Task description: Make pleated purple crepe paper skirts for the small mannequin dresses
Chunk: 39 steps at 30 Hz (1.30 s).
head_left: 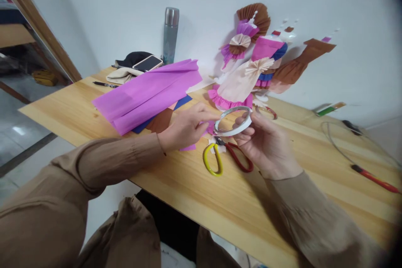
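Note:
My right hand grips a narrow roll of white tape by its right side, tilted above the table. From the left, my left hand reaches over with its index finger stretched to the roll's left rim. The left thumb is apart from that finger, and the other left fingers are bent and partly hidden. Directly below the roll lie scissors with one yellow and one red handle. Their blades are mostly hidden behind the tape and small paper scraps.
Purple crepe paper covers blue and brown sheets on the left. Paper-dress figures stand against the wall. Behind the paper are a flask, a phone and a pen. A red-handled tool with a cord lies right.

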Tool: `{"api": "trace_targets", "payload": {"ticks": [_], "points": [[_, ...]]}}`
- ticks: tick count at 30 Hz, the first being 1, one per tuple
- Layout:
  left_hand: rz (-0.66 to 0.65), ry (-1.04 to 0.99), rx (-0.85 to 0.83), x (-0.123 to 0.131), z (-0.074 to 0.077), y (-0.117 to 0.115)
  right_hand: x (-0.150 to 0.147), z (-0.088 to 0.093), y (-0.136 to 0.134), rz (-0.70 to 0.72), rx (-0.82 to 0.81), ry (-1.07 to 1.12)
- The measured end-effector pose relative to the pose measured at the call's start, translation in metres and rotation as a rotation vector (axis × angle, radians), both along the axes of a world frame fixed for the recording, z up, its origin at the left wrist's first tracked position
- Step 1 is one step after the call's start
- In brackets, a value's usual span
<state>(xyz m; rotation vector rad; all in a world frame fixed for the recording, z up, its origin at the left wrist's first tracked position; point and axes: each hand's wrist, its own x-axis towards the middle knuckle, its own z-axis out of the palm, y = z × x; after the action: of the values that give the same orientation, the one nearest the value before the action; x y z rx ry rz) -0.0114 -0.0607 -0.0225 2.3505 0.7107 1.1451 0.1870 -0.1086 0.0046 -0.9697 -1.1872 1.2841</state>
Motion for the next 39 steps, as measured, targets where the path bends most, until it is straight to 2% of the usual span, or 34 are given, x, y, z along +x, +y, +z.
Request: {"api": "trace_targets", "payload": {"ticks": [3,7,9,12,15,19,22,26,31,34,37,39], "points": [[-0.13,0.121,0.011,0.002,-0.003,0.003,-0.001,-0.003,0.001,0.05,-0.03,0.066],[-0.263,0.124,-0.101,0.005,-0.003,0.004,-0.001,-0.005,0.002,0.038,-0.079,0.1],[-0.268,0.107,-0.197,0.005,0.001,0.004,-0.002,-0.006,0.002,0.018,-0.087,0.047],[-0.197,0.066,-0.309,0.003,0.01,0.0,-0.005,-0.006,-0.004,-0.035,-0.054,-0.118],[-0.196,-0.032,-0.413,0.003,0.016,-0.005,-0.011,-0.009,-0.012,-0.149,0.086,-0.31],[-0.192,-0.088,-0.529,0.005,0.017,-0.008,-0.016,-0.014,-0.02,-0.262,0.416,-0.583],[-0.165,-0.068,-0.477,0.005,0.016,-0.009,-0.017,-0.015,-0.021,-0.276,0.606,-0.748],[-0.171,-0.021,-0.416,0.004,0.014,-0.01,-0.018,-0.015,-0.018,-0.259,0.774,-0.809],[-0.097,0.047,-0.202,0.004,0.006,-0.009,-0.015,-0.016,-0.015,-0.18,0.854,-0.872],[-0.13,0.114,-0.183,0.004,0.006,-0.01,-0.013,-0.016,-0.015,-0.156,0.927,-0.978],[-0.193,0.122,-0.262,0.005,0.009,-0.011,-0.014,-0.015,-0.015,-0.103,0.85,-0.961],[-0.206,0.098,-0.32,0.005,0.01,-0.011,-0.015,-0.012,-0.015,-0.086,0.673,-0.73]]}}
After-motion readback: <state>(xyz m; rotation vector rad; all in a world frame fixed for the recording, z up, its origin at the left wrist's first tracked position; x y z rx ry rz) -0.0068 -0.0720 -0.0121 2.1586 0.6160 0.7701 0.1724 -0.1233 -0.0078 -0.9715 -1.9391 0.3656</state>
